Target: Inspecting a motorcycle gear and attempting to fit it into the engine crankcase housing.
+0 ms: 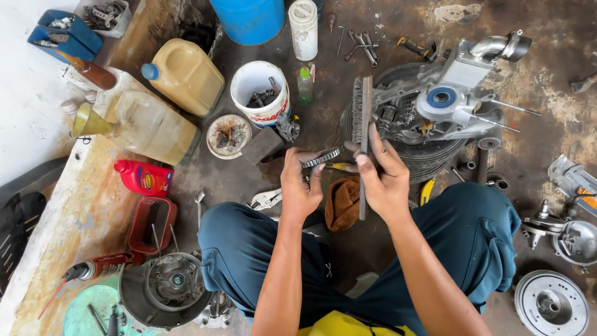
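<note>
My left hand (300, 186) grips a round toothed metal gear (321, 158) by its edge, held in front of me over the floor. My right hand (380, 176) is closed on the handle of a wire brush (361, 111), which stands upright with its bristles facing left, just right of the gear. Brush and gear sit close together; I cannot tell whether they touch. An opened engine casing (443, 102) lies on a tyre (429, 152) right behind the brush. A brown rag (342, 202) lies between my knees.
A white bucket of parts (259, 93), yellow jerrycans (185, 76), a red oil bottle (144, 177), a blue drum (249, 18) and loose wrenches (364, 46) ring the dirty floor. A clutch cover (163, 289) lies at lower left, round metal parts (551, 303) at lower right.
</note>
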